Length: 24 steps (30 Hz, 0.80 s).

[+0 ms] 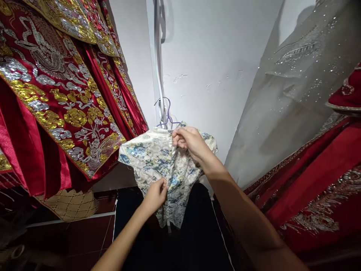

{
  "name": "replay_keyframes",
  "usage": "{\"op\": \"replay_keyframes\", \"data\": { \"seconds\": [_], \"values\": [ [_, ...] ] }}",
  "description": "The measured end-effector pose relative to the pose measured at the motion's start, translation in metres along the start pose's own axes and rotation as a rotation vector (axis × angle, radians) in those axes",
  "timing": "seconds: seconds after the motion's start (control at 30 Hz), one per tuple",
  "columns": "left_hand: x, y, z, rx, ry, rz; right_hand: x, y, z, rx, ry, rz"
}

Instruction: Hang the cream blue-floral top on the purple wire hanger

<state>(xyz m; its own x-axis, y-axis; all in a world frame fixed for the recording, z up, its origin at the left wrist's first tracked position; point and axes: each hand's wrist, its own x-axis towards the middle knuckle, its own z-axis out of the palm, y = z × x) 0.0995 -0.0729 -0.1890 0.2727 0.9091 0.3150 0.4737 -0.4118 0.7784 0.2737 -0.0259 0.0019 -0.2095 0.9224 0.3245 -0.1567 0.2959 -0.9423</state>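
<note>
Two bare hands in the head view: the left hand (155, 194) pinches the seam of a floral top (152, 158) hanging beneath the fingers, while the right hand (188, 141), farther up, pinches near its neckline. A purple hanger (169, 113) rises beyond the fingertips; an embroidered red garment (73, 98) hangs to their left.

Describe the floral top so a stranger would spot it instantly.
Find the white wall beside red embroidered clothing. In front of it, a purple hanger bears the floral top, left hand and right hand at its front. Unlike its neighbours, it has blue flowers on pale cloth.
</note>
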Motion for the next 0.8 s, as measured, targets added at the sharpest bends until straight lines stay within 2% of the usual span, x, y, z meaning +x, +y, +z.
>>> {"op": "replay_keyframes", "data": {
  "seconds": [0.07, 0.13, 0.2, 0.27, 0.33, 0.47, 0.6, 0.7, 0.8],
  "values": [
    [0.016, 0.023, -0.025, -0.029, 0.029, 0.022, -0.010, 0.005, 0.006, -0.064, -0.074, -0.023],
    [0.033, 0.055, -0.050, -0.129, 0.200, 0.140, -0.020, 0.014, 0.009, -0.128, -0.117, -0.047],
    [0.049, 0.089, -0.072, -0.101, 0.335, 0.274, -0.025, 0.020, 0.009, -0.166, -0.131, -0.068],
    [0.063, 0.116, -0.087, 0.022, 0.294, 0.321, -0.024, 0.024, 0.007, -0.186, -0.130, -0.102],
    [0.074, 0.131, -0.096, 0.162, 0.246, 0.343, -0.019, 0.031, 0.006, -0.193, -0.074, -0.141],
    [0.081, 0.131, -0.098, 0.314, 0.255, 0.375, -0.011, 0.062, 0.010, -0.221, 0.105, -0.160],
    [0.077, 0.118, -0.094, 0.226, 0.323, 0.393, -0.015, 0.089, 0.019, -0.361, 0.212, -0.213],
    [0.073, 0.113, -0.088, 0.165, 0.408, 0.414, -0.016, 0.093, 0.023, -0.501, 0.262, -0.229],
    [0.071, 0.114, -0.083, 0.175, 0.502, 0.421, -0.014, 0.097, 0.021, -0.554, 0.240, -0.180]
  ]
}}
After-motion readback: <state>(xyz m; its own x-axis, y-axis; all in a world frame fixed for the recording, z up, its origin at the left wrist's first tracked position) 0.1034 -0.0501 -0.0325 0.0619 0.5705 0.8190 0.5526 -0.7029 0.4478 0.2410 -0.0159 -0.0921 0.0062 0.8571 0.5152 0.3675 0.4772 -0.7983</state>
